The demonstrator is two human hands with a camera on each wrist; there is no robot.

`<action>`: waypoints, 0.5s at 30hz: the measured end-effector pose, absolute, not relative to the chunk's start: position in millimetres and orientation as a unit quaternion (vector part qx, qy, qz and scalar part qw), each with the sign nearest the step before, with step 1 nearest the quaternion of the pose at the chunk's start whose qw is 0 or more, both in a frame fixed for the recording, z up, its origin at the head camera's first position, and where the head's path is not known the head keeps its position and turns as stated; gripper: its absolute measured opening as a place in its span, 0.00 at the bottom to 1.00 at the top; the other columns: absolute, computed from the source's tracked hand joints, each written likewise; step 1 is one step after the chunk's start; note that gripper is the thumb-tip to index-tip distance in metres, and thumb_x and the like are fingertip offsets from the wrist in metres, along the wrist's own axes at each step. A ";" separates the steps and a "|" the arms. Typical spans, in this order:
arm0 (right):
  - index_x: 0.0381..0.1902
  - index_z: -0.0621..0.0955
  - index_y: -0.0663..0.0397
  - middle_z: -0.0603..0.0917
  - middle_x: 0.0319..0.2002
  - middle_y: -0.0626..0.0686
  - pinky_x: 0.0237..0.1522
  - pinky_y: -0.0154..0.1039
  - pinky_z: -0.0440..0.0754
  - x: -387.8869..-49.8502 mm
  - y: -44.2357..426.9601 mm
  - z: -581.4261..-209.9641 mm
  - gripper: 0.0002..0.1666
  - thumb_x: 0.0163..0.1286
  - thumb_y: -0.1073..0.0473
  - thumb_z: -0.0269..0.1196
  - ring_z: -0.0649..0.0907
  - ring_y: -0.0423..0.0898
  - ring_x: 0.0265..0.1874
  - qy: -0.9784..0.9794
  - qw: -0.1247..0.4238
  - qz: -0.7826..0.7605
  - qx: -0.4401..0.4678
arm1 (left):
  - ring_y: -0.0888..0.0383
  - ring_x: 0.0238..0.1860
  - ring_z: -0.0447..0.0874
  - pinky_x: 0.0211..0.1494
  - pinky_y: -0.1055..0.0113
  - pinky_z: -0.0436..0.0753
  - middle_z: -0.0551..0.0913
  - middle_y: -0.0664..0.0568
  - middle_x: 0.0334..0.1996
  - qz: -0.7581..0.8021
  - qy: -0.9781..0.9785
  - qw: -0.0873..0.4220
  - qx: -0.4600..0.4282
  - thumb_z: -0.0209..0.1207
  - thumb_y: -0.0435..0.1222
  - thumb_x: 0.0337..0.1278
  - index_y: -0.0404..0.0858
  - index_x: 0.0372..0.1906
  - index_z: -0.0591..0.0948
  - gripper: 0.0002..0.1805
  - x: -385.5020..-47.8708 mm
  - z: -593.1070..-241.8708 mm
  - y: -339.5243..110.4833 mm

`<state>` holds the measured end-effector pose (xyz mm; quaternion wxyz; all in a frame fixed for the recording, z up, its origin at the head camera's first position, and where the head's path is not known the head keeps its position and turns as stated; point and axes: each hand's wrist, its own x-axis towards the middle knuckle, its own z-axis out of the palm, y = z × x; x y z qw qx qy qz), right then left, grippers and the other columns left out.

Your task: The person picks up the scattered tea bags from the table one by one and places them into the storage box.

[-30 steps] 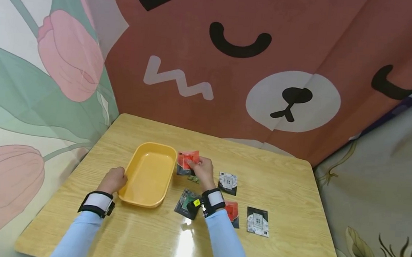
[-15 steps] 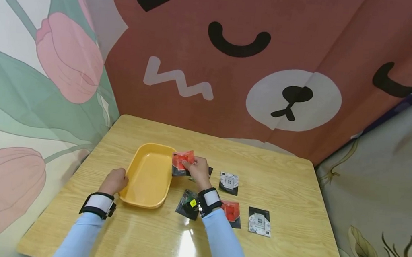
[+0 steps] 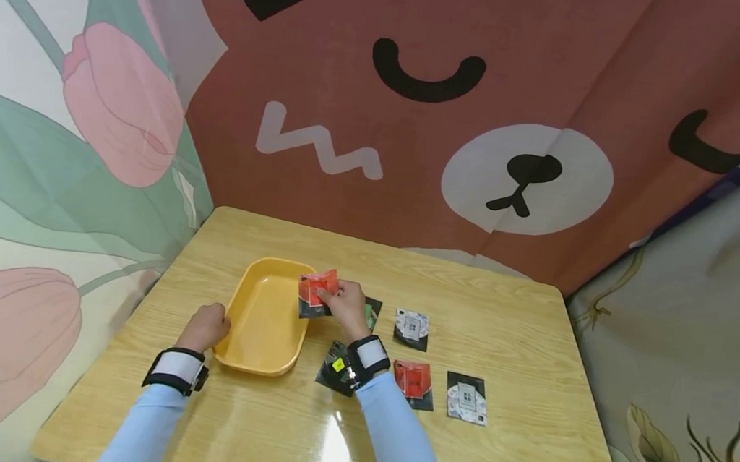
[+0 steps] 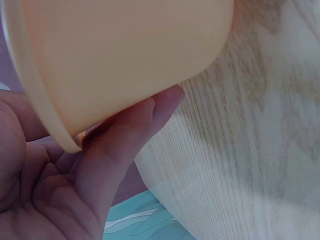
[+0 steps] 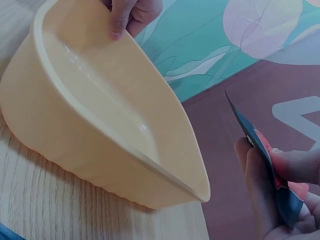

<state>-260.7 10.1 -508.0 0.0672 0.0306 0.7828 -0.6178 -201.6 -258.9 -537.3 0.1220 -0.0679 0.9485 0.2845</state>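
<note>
The left hand [image 3: 204, 327] grips the left side wall of a yellow tray [image 3: 265, 324]; in the left wrist view its fingers [image 4: 120, 135] lie against the outer wall under the rim. The tray's inside shows nothing in it. Between thumb and fingers the right hand [image 3: 347, 309] pinches a red and black packet [image 3: 316, 292], which overlaps the tray's right rim in the head view. In the right wrist view the packet [image 5: 265, 150] is seen nearly edge-on, apart from the tray [image 5: 100, 110], with the right thumb on its red face.
Right of the tray lie a green and black packet [image 3: 373, 311], a dark packet [image 3: 330, 380] partly under the right wrist, another red and black packet [image 3: 413, 383], and two white and black packets [image 3: 412, 327], [image 3: 467, 398]. Patterned curtains stand behind the wooden table [image 3: 523, 446].
The right hand has moved left with the red packet, from beside the tray to over its right rim. More of the green packet shows behind it. The left hand keeps its hold on the tray.
</note>
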 end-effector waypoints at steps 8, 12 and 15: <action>0.36 0.88 0.65 0.85 0.27 0.48 0.29 0.32 0.71 -257.3 -0.4 -517.8 0.06 0.70 0.64 0.71 0.75 0.39 0.26 0.800 0.061 -0.597 -0.009 | 0.50 0.28 0.79 0.32 0.61 0.79 0.79 0.40 0.28 0.295 0.944 0.127 -0.072 0.49 0.27 0.73 0.20 0.41 0.77 0.11 -198.2 -542.8 -259.3; 0.38 0.89 0.64 0.87 0.29 0.48 0.29 0.31 0.73 -255.7 -8.0 -519.8 0.06 0.69 0.64 0.72 0.77 0.38 0.26 0.803 0.060 -0.593 -0.019 | 0.50 0.28 0.78 0.32 0.60 0.79 0.78 0.40 0.28 0.292 0.948 0.111 -0.063 0.49 0.27 0.72 0.20 0.39 0.77 0.11 -197.7 -542.5 -259.4; 0.34 0.87 0.63 0.85 0.27 0.47 0.28 0.31 0.72 -254.6 -13.6 -519.8 0.06 0.70 0.64 0.71 0.76 0.38 0.26 0.803 0.063 -0.593 -0.013 | 0.50 0.27 0.78 0.32 0.60 0.79 0.78 0.41 0.27 0.291 0.949 0.103 -0.055 0.50 0.26 0.72 0.20 0.38 0.77 0.11 -198.7 -542.4 -260.2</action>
